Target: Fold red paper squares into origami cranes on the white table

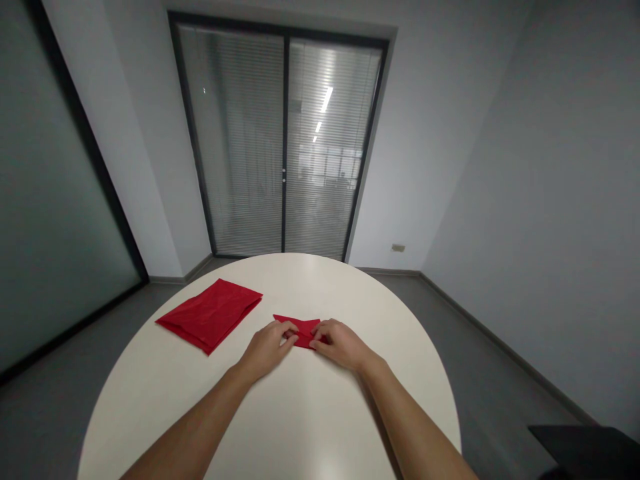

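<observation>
Red is the one strong colour in a grey room. A small folded paper (pixel 299 327) lies on a round white table (pixel 300 427), a little beyond the table's middle as seen from the head camera, and both bare hands are on it.

The left hand (pixel 267 348) comes in from the lower left with its forearm stretched over the tabletop. Its fingers (pixel 286 331) are curled and closed on the left end of the folded paper, the thumb tucked against the near edge. The right hand (pixel 340 343) mirrors it from the other side, with knuckles raised, fingers bent down and tips gripping the right end of the same piece. The two hands sit close together, nearly touching, with only a short strip of red showing between and just beyond them. The folded paper looks flat against the table, though its parts under the fingers are hidden, so the exact shape of the fold cannot be made out.

Off to the left, apart from the hands, a stack of sheets (pixel 210 315) in the same red rests flat on the table — larger, roughly rectangular, turned at an angle, with one corner pointing toward the near edge.

Beyond the table stands a dark-framed glass door (pixel 285 140) with closed blinds (pixel 235 147). A small socket (pixel 398 248) sits low on the wall to its right. A dark object (pixel 585 448) fills the bottom right corner, too cut off to identify.
</observation>
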`<state>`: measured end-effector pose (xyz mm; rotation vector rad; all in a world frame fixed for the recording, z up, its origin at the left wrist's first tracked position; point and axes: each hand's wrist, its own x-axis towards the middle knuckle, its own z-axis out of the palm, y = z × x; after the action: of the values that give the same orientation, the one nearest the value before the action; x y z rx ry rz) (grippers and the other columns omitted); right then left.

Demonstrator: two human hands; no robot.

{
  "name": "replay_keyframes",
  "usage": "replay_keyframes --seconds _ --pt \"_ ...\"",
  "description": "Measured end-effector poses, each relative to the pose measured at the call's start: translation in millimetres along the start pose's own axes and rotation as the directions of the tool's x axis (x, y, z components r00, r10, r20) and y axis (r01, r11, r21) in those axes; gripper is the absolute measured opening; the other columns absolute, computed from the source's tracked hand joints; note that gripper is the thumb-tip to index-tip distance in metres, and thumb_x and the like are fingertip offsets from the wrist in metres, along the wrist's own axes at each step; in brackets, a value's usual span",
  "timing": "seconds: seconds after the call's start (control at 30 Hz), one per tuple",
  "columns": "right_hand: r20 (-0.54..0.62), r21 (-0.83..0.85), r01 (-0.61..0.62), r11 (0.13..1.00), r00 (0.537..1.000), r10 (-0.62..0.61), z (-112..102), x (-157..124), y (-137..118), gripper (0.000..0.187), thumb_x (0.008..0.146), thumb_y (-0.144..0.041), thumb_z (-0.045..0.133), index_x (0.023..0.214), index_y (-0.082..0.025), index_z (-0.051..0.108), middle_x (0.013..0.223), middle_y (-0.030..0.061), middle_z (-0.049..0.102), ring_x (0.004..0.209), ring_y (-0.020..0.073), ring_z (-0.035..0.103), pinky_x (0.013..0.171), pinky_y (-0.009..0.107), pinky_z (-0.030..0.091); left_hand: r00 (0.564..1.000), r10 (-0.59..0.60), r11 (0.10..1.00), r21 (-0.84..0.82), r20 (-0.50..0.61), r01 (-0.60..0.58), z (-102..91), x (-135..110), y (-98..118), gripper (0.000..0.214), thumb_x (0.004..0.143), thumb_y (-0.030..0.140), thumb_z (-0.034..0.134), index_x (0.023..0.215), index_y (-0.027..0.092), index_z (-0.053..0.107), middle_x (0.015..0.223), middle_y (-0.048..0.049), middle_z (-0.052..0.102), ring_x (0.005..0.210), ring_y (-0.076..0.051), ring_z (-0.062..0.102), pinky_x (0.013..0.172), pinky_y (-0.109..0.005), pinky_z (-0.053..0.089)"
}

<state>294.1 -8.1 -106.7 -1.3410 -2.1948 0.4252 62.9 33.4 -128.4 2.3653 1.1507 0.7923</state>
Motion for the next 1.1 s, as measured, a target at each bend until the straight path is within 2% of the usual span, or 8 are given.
replay_keyframes --seconds 0.13,0.3,0.43,0.57,0.7,0.8,0.97,1.1 --pt "-0.003 0.046 -0.051 0.998 0.999 0.051 1.9 -0.1 0.6 0.007 0.087 -0.022 0.066 0.086 -0.020 0.073 0.086 0.0024 0.073 0.073 0.0164 0.061 0.066 0.026 0.043 0.999 -0.024 0.998 0.063 -0.041 0.027 4.2 0.4 4.6 0.023 0.092 0.020 0.058 0.114 0.023 0.065 0.099 -0.0032 0.072 0.095 -0.020 0.065 0.083 -0.030 0.048" --pt "-0.003 0.090 -0.072 0.993 0.997 0.073 4.6 -0.9 2.8 0.018 0.085 -0.018 0.065 0.100 -0.022 0.073 0.099 0.0032 0.075 0.082 0.0183 0.065 0.074 0.028 0.049 0.996 0.073 0.983 0.169 -0.046 -0.065 6.8 1.1 13.7 0.023 0.089 0.010 0.058 0.107 0.022 0.067 0.106 -0.0053 0.070 0.102 -0.023 0.062 0.088 -0.033 0.048" --pt "-0.031 0.020 -0.015 1.000 0.999 0.015 4.5 -1.5 8.0 0.030 0.085 -0.025 0.069 0.115 -0.023 0.073 0.118 0.0080 0.073 0.106 0.0254 0.065 0.095 0.037 0.049 0.985 0.142 0.952 0.259 0.095 -0.162 6.8 -0.1 23.6 0.028 0.091 0.006 0.051 0.101 0.023 0.071 0.104 -0.0052 0.073 0.101 -0.025 0.064 0.090 -0.037 0.047" --pt "-0.015 -0.039 -0.009 0.999 1.000 0.009 5.1 -2.7 16.1 0.058 0.085 -0.034 0.071 0.140 -0.019 0.060 0.144 0.0156 0.058 0.135 0.0331 0.050 0.115 0.049 0.036 0.978 0.115 0.905 0.387 0.172 -0.174 2.3 -3.5 41.3 0.028 0.093 0.010 0.049 0.102 0.018 0.074 0.103 -0.0111 0.074 0.099 -0.029 0.067 0.087 -0.041 0.049" --pt "0.002 -0.021 -0.021 1.000 1.000 0.021 5.5 -4.2 20.1 0.057 0.083 -0.040 0.074 0.135 -0.019 0.064 0.134 0.0155 0.063 0.127 0.0306 0.055 0.111 0.045 0.040 0.978 0.088 0.876 0.453 0.188 -0.166 0.6 -6.2 53.3 0.030 0.097 0.016 0.044 0.095 0.016 0.075 0.098 -0.0136 0.074 0.092 -0.028 0.069 0.083 -0.041 0.050" --pt "0.001 -0.018 -0.032 0.999 0.999 0.032 2.3 -5.2 16.9 0.051 0.080 -0.040 0.077 0.126 -0.019 0.070 0.125 0.0137 0.066 0.118 0.0285 0.058 0.103 0.041 0.045 0.985 0.075 0.884 0.446 0.157 -0.138 4.3 -8.0 51.4 0.032 0.100 0.023 0.043 0.097 0.015 0.075 0.100 -0.0146 0.075 0.091 -0.030 0.069 0.083 -0.043 0.051" --pt "0.067 0.004 0.024 1.000 0.997 -0.025 -6.1 -4.5 6.1 0.026 0.080 -0.035 0.077 0.103 -0.023 0.079 0.099 0.0066 0.073 0.095 0.0233 0.063 0.087 0.033 0.049 0.996 0.058 0.924 0.373 0.070 -0.080 12.4 -9.9 35.8 0.030 0.098 0.031 0.053 0.119 0.018 0.069 0.127 -0.0147 0.070 0.119 -0.033 0.062 0.096 -0.045 0.049" --pt "0.112 0.050 0.042 0.998 0.993 -0.047 -5.4 -2.3 6.3 0.017 0.078 -0.022 0.073 0.093 -0.025 0.082 0.093 0.0037 0.075 0.087 0.0211 0.065 0.085 0.032 0.049 0.984 0.135 0.947 0.277 0.113 -0.161 9.3 -9.4 19.9 0.034 0.099 0.029 0.052 0.128 0.017 0.065 0.139 -0.0132 0.063 0.131 -0.034 0.053 0.109 -0.050 0.042"
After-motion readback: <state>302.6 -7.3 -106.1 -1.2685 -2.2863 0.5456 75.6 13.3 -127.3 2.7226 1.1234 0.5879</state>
